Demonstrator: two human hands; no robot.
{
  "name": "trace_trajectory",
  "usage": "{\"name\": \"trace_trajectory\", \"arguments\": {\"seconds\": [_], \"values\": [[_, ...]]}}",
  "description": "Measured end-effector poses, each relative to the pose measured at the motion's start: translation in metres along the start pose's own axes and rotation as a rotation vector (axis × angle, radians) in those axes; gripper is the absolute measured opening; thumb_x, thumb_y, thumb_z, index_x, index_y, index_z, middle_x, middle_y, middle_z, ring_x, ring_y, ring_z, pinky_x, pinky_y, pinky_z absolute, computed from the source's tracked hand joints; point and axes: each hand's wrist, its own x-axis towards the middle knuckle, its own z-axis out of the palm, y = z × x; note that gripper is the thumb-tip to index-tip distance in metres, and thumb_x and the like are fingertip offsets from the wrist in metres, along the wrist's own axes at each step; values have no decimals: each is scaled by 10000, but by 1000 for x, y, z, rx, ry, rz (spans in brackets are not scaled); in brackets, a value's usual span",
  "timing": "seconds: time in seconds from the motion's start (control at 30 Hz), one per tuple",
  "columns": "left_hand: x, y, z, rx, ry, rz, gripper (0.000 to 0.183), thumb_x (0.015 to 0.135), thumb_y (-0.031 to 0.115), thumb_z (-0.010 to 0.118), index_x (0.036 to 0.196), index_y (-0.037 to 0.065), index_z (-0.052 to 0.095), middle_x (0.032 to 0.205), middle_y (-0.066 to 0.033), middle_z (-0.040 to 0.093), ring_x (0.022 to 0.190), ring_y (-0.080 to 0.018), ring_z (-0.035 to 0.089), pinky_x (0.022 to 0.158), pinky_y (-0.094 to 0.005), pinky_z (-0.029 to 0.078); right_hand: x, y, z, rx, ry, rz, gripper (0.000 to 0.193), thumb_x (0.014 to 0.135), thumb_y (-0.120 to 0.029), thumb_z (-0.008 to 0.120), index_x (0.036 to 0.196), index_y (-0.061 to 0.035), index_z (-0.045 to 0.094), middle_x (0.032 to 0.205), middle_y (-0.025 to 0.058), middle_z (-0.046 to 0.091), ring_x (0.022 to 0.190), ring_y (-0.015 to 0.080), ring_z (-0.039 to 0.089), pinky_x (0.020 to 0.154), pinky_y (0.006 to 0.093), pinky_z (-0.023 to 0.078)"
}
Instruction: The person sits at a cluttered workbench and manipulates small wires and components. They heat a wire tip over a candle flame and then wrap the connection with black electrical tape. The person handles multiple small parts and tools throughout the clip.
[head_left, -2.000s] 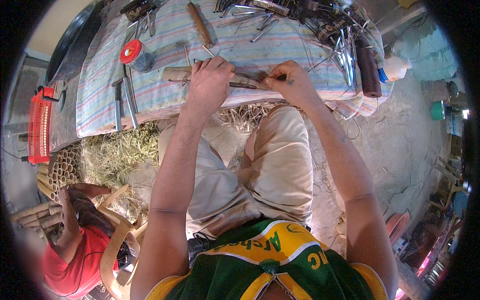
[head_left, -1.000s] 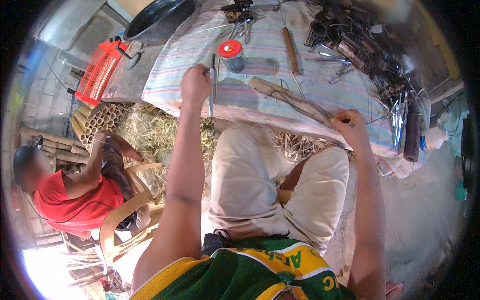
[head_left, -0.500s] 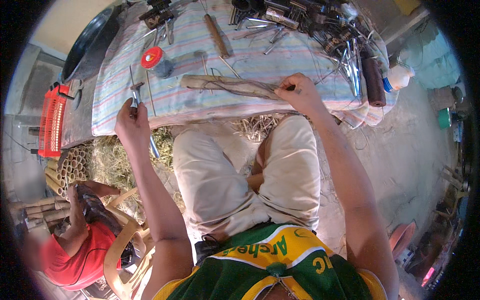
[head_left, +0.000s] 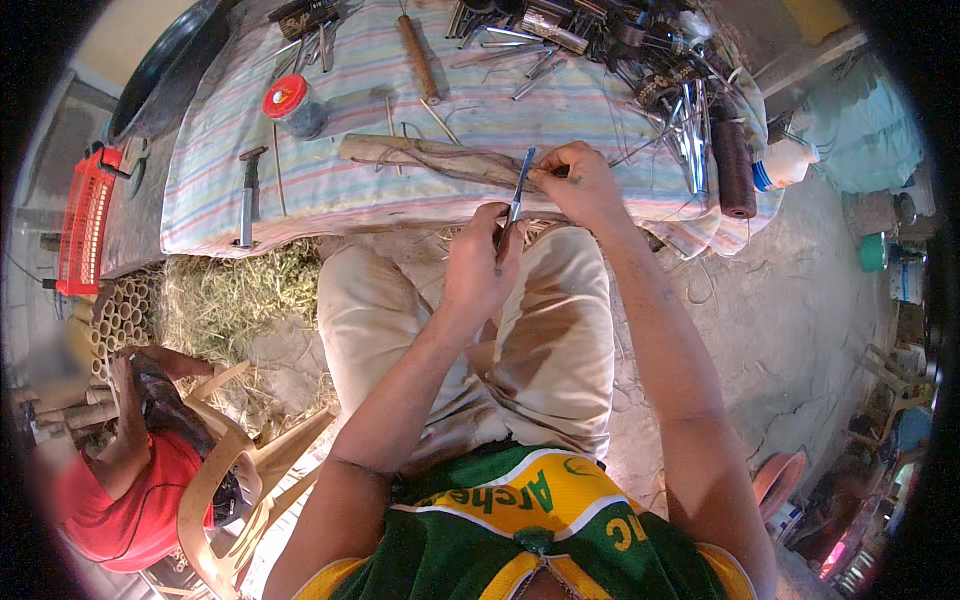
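I see a slim blue-handled tool standing nearly upright, its lower end pinched in my left hand. Its tip meets a long, rough, brownish piece of wood lying crosswise on the striped worktop, steadied at its right end by my right hand.

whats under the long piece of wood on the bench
The long piece of wood lies on a striped cloth that covers the bench top and hangs over its near edge. The bench surface itself is hidden by the cloth. The right hand rests on the wood's right end.
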Motion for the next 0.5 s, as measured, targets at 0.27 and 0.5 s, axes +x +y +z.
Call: {"name": "trace_trajectory", "arguments": {"seconds": [0.27,0.5], "values": [[2,-18,10,46,36,111,267,887,140,667,1097,15,560,730,-160,633,579,-268,615,541,-365,469,0,8,4,2,53,-67,236,725,-274,743,833,-64,740,966,189,656,951,377,624,866,454,496],[0,-16,12,146,-31,16,263,916,164,623,1115,-2,579,784,-229,640,663,-367,652,574,-414,488,-1,5,2,35,47,-78,228,742,-253,732,845,-50,738,947,189,656,955,378,622,873,462,493]]}}
